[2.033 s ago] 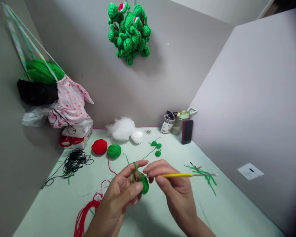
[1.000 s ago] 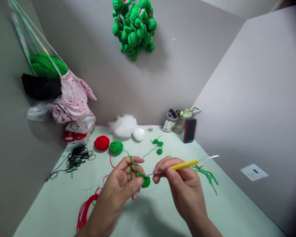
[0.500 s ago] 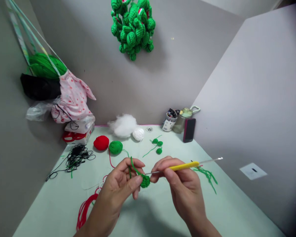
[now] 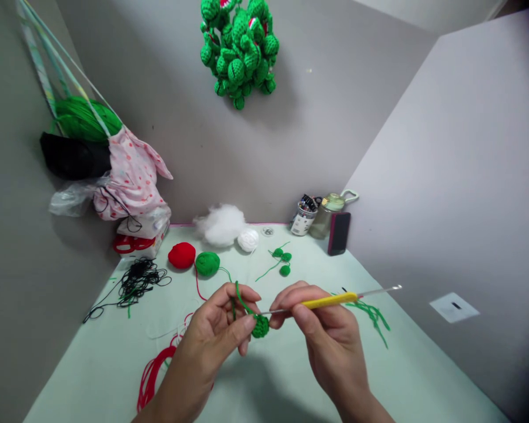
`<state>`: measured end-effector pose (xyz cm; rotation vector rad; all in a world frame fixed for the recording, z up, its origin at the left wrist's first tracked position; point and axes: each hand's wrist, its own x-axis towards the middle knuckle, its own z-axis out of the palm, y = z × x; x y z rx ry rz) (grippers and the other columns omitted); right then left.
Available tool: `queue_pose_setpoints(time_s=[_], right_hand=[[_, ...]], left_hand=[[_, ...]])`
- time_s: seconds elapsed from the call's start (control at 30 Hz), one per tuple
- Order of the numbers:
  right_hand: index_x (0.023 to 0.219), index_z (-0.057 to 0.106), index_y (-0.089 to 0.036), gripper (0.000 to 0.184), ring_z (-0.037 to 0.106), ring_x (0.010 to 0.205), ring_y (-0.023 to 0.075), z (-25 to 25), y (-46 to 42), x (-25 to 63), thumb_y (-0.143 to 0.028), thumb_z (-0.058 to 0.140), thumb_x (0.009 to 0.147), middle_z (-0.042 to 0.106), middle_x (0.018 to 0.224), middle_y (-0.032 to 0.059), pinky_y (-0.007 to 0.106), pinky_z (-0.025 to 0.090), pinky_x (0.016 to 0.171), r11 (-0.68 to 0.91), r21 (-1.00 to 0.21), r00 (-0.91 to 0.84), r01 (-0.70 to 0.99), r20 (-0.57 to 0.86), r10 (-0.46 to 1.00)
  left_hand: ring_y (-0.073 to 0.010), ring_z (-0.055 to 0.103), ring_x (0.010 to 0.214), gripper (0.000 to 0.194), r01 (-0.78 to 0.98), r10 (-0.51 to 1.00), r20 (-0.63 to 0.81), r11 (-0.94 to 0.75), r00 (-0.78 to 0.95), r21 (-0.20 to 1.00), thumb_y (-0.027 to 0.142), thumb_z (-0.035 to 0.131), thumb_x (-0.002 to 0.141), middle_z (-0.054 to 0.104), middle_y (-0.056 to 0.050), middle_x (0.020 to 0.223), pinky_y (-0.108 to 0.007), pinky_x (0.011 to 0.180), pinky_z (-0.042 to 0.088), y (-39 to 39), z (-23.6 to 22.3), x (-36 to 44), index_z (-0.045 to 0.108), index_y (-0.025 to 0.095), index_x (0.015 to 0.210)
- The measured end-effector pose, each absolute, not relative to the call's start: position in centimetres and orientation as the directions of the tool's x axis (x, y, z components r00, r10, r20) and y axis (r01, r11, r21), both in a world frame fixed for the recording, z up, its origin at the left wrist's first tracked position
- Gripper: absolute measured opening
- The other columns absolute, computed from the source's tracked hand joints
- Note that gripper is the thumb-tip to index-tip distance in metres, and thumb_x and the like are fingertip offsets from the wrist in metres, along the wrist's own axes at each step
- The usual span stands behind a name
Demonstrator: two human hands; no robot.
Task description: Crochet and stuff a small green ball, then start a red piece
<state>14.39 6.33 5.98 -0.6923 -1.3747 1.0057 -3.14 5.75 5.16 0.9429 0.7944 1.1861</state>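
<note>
My left hand [image 4: 216,329] pinches a small round green crochet piece [image 4: 260,326] between thumb and fingers. Green yarn [image 4: 242,298] loops over its raised index finger and runs back toward a green yarn ball [image 4: 207,264]. In my right hand [image 4: 324,326] is a crochet hook [image 4: 330,301] with a yellow handle and a metal hook at each end. The hook's left tip meets the top edge of the green piece, partly hidden by yarn and fingertips. Its other end points out to the right.
Behind my hands lie a red yarn ball [image 4: 182,255], white stuffing [image 4: 221,225], a white yarn ball [image 4: 248,240] and small green crochet pieces [image 4: 285,257]. Black yarn [image 4: 139,282] and red yarn [image 4: 152,373] lie left, green strands [image 4: 372,314] right. A phone [image 4: 339,234] leans near a bottle [image 4: 321,220].
The view has shifted very slightly. Both hands keep nearly the same pose, and the hook's tip stays at the top of the green piece.
</note>
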Motion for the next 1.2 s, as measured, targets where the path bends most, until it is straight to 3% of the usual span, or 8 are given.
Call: queue_pose_setpoints(time_s=[0.63, 0.77, 0.97, 1.2], right_hand=[[0.097, 0.078, -0.025, 0.016, 0.069, 0.077, 0.0128, 6.4, 6.2, 14.4, -0.026, 0.063, 0.102, 0.073, 0.087, 0.0019, 0.023, 0.058, 0.070, 0.482, -0.872, -0.110, -0.088, 0.489, 0.865], [0.097, 0.078, -0.025, 0.016, 0.069, 0.077, 0.0128, 6.0, 6.4, 14.4, -0.031, 0.064, 0.102, 0.072, 0.086, 0.0016, 0.024, 0.057, 0.071, 0.412, -0.897, -0.122, -0.163, 0.432, 0.893], [0.092, 0.078, -0.023, 0.018, 0.066, 0.066, 0.0099, 5.0, 6.5, 13.8, -0.038, 0.070, 0.098, 0.070, 0.081, -0.0001, 0.021, 0.053, 0.066, 0.169, -0.909, -0.150, -0.382, 0.241, 0.959], [0.089, 0.077, -0.021, 0.020, 0.062, 0.063, 0.0097, 4.6, 6.6, 13.3, -0.040, 0.074, 0.094, 0.068, 0.079, 0.0005, 0.022, 0.050, 0.062, 0.166, -0.903, -0.102, -0.396, 0.223, 0.970]], left_hand=[[-0.0102, 0.050, 0.065, 0.019, -0.335, 0.976, -0.023, 0.097, 0.217, 0.937, 0.036, 0.076, 0.089, 0.061, 0.001, 0.083, -0.021, 0.059, 0.043, 6.0, 5.1, -3.3, 0.072, 0.022, 0.101], [-0.0108, 0.050, 0.066, 0.017, -0.329, 0.976, -0.033, 0.105, 0.217, 0.939, 0.034, 0.077, 0.087, 0.062, 0.000, 0.082, -0.021, 0.058, 0.044, 5.8, 5.5, -3.4, 0.073, 0.022, 0.099], [-0.0108, 0.051, 0.067, 0.020, -0.336, 0.978, -0.050, 0.117, 0.203, 0.934, 0.029, 0.082, 0.082, 0.065, 0.000, 0.080, -0.019, 0.058, 0.045, 5.7, 5.7, -3.3, 0.074, 0.022, 0.099], [-0.0090, 0.053, 0.063, 0.032, -0.396, 0.980, -0.067, 0.138, 0.188, 0.908, 0.028, 0.086, 0.078, 0.063, 0.002, 0.080, -0.018, 0.052, 0.044, 6.0, 5.7, -3.0, 0.072, 0.023, 0.107]])
